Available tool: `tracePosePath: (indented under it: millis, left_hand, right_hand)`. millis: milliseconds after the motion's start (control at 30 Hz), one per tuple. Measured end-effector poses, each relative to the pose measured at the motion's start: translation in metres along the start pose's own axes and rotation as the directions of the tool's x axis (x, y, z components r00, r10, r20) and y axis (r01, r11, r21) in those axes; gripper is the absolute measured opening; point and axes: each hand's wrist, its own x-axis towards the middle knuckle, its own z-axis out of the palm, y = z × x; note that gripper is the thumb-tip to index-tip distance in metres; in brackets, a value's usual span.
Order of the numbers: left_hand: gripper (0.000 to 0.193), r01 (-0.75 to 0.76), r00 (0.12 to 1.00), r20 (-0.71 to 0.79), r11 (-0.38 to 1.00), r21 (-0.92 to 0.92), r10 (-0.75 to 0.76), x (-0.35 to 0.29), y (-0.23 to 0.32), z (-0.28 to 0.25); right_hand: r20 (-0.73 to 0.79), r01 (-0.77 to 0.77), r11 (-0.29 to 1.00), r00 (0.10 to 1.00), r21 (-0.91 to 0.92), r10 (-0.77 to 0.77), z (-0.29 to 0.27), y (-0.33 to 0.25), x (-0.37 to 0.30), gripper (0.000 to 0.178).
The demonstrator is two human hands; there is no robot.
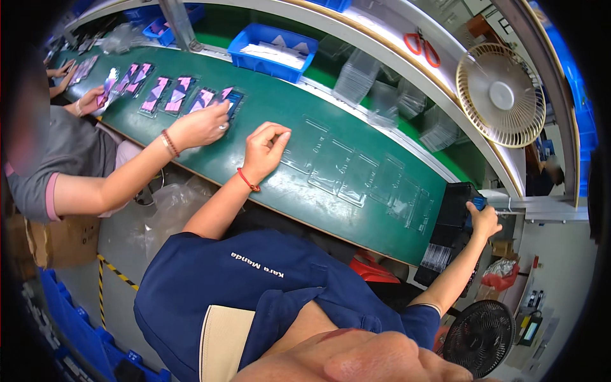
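Observation:
My left hand, with a red bracelet at the wrist, hovers over the green table. Its fingers are curled toward the thumb, and whatever they hold, if anything, is hidden. To its right, several clear plastic blister trays lie in a row on the table. My right hand is stretched out to the black box at the table's right end. Its fingers close on a small dark-blue piece at the box's top, whose kind I cannot make out.
A co-worker's hand reaches in at left, beside several trays with pink-and-purple cards. At the back stand a blue bin and stacked clear trays. Red scissors and a fan are on the upper shelf.

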Motion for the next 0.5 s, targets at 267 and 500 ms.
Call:
tracePosePath:
  millis: [267, 500]
  left_hand:
    - [0.051, 0.713, 0.648, 0.748, 0.459, -0.53, -0.143, -0.053, 0.036, 0.046]
    - [0.048, 0.87, 0.493, 0.849, 0.093, -0.484, -0.189, -0.045, 0.023, 0.016]
  right_hand:
    - [0.065, 0.017, 0.193, 0.91, 0.981, -0.409, -0.045, -0.158, -0.143, 0.032]
    - [-0.202, 0.127, -0.157, 0.649, 0.979, -0.733, -0.021, -0.27, -0.225, 0.028]
